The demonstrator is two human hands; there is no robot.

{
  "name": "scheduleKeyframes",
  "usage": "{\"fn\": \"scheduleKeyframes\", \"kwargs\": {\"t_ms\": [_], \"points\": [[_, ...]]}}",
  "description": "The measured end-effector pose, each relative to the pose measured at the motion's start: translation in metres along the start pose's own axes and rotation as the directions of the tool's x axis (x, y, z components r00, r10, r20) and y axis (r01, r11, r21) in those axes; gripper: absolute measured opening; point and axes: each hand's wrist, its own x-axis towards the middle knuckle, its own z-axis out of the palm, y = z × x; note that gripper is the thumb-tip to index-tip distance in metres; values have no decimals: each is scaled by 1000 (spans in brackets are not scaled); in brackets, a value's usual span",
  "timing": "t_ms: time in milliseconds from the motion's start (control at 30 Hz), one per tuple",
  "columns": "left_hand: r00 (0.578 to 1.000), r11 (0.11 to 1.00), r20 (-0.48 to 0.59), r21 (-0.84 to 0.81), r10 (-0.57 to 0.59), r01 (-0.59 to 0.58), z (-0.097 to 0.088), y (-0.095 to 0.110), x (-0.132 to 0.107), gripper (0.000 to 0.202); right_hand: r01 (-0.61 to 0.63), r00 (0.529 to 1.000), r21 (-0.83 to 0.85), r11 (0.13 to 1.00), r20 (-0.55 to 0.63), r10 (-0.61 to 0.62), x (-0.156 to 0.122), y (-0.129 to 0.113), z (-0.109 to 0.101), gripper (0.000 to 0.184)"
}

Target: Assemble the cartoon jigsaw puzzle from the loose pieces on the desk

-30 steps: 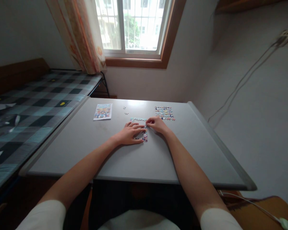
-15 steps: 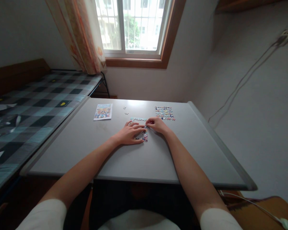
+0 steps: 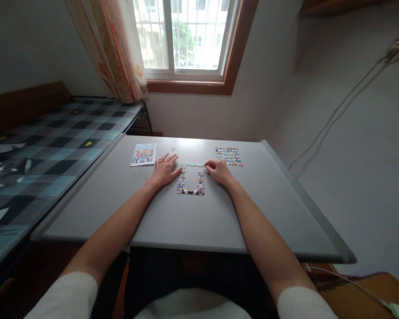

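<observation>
A rectangular puzzle border [image 3: 201, 188] of joined jigsaw pieces lies on the table, hollow in its middle. My left hand [image 3: 165, 170] rests flat at its left side, fingers spread, the thumb by the upper left edge. At the upper right corner of the border is my right hand [image 3: 218, 171], thumb and fingertips pinched together; whatever is between them is too small to make out. Beyond the left hand lies a loose puzzle piece [image 3: 173, 149]. Several jigsaw pieces [image 3: 228, 155] are spread in rows behind my right hand.
A printed picture card [image 3: 143, 155] lies at the table's back left. The grey table [image 3: 186, 226] has raised side edges. On the left stands a bed [image 3: 96, 128] with a checked cover. A cable [image 3: 332, 115] hangs along the right wall.
My left hand has moved left and away from me, off the puzzle border, uncovering it. The right hand has shifted slightly toward the upper right corner. One of two loose pieces is no longer visible.
</observation>
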Motion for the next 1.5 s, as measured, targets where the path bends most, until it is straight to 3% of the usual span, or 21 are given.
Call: {"fn": "scheduleKeyframes", "kwargs": {"t_ms": [200,467,600,733,1500], "points": [[995,1000,96,-2,15,-15,2,-2,1,66,17,1000,-8,1000,-2,-17,-1,0,2,15],[996,987,-73,-159,-49,37,-5,1,2,29,15,1000,-7,1000,11,-15,-1,1,1,15],[973,977,-126,-114,-192,178,-4,-2,2,27,15,1000,-5,1000,14,-15,-1,2,1,15],[949,955,-111,-75,-294,287,-2,-3,1,32,17,1000,-7,1000,18,-17,-1,1,1,15],[964,965,-87,-97,-252,244,1,-1,2,21,5,1000,2,1000,27,-5,-2,-2,0,16]]}}
